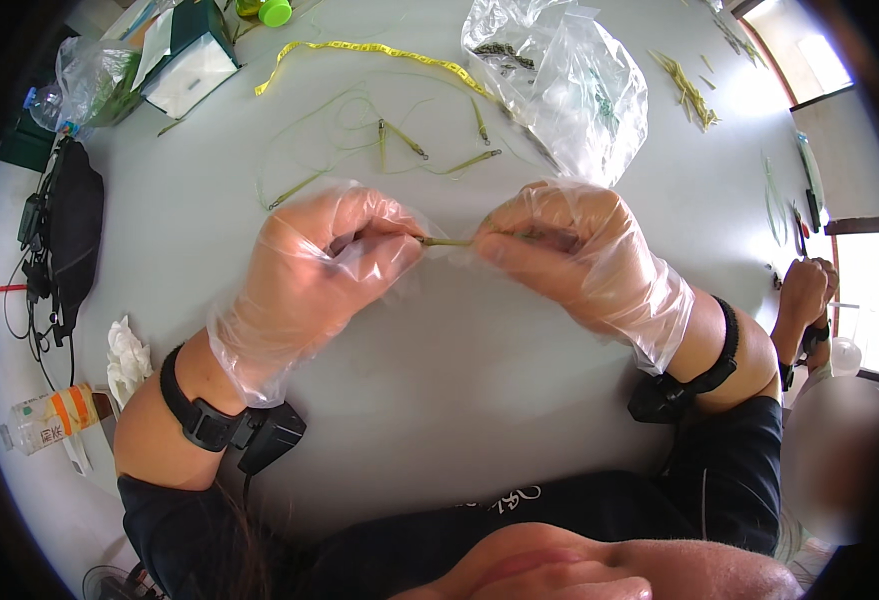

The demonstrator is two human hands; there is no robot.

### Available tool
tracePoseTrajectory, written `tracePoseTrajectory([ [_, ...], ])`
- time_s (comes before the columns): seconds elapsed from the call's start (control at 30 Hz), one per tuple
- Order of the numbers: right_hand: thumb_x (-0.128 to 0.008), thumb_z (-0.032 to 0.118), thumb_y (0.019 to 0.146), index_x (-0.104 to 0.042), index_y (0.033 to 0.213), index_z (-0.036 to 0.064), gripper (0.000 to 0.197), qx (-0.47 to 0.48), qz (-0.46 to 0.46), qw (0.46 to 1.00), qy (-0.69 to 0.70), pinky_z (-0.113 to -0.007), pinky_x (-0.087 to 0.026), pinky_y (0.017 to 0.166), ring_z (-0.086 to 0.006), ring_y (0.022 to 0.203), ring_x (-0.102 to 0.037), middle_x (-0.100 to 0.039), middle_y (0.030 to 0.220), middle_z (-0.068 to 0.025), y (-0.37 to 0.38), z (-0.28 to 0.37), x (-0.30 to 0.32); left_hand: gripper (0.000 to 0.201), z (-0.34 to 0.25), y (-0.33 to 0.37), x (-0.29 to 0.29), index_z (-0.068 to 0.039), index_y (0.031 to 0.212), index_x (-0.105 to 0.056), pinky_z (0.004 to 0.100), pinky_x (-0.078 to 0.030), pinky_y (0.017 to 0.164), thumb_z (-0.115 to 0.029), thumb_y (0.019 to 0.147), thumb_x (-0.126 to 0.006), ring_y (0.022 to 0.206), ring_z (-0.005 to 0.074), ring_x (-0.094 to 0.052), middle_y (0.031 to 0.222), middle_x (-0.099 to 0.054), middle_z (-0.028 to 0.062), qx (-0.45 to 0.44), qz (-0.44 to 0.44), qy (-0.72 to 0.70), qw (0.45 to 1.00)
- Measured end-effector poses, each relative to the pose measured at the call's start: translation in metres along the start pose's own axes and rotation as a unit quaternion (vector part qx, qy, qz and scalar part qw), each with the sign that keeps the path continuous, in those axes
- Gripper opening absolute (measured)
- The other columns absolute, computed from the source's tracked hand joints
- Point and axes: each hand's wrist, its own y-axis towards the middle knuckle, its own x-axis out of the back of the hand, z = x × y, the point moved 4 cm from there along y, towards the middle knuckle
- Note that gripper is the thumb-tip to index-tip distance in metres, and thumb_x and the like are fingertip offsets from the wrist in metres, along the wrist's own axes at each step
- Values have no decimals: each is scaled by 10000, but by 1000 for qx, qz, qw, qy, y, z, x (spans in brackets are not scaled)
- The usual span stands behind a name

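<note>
My left hand [320, 265] and my right hand [585, 255] both wear clear, loose plastic gloves. Between them a thin olive-green fishing rig piece [449, 241] is stretched level, its ends pinched in my fingertips and partly hidden. A small dark bit shows at its left end, by my left fingers. Just beyond my hands lie several similar rig pieces [475, 161] with small dark metal swivels at their ends. Fine green line [335, 130] loops loosely among them.
Farther back are a yellow tape measure [380, 50] and a clear plastic bag [585, 95] with dark green contents. A yellowish bundle [693, 95] lies far right. Crumpled tissue [128, 357], a bottle [50, 420] and a black pouch [75, 235] sit left. Another person's hands [805, 290] are at right.
</note>
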Motion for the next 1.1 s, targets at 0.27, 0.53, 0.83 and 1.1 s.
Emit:
tracePoseTrajectory([
  [0.27,-688,87,898,-701,947,-18,117,-49,17,999,-12,-217,-450,654,-54,740,-567,-631,845,-14,0,0,0,88,4,0,3,2,941,-650,221,-468,774,45,864,-646,823,72,-579,874,-632,7,20,-1,-3,1000],
  [0.53,-725,133,828,-711,891,35,118,43,-17,999,17,-250,-379,514,-75,569,-468,-543,648,-12,0,-5,0,147,0,-1,-4,-10,977,-646,234,-478,772,2,843,-704,855,89,-591,909,-625,16,-9,39,-61,997],
  [0.83,-724,142,830,-709,897,23,137,27,31,999,-21,-281,-469,598,-120,643,-574,-632,726,-76,-1,7,1,121,1,-1,-3,-6,970,-642,247,-488,786,5,862,-696,859,110,-597,913,-633,30,-6,43,-24,999],
  [1.1,-706,140,843,-702,906,7,147,33,26,999,24,-279,-502,637,-129,672,-614,-662,743,-90,1,3,1,92,3,-4,8,8,1000,-631,224,-468,752,4,908,-624,799,66,-555,891,-634,7,14,-77,-88,993],
])
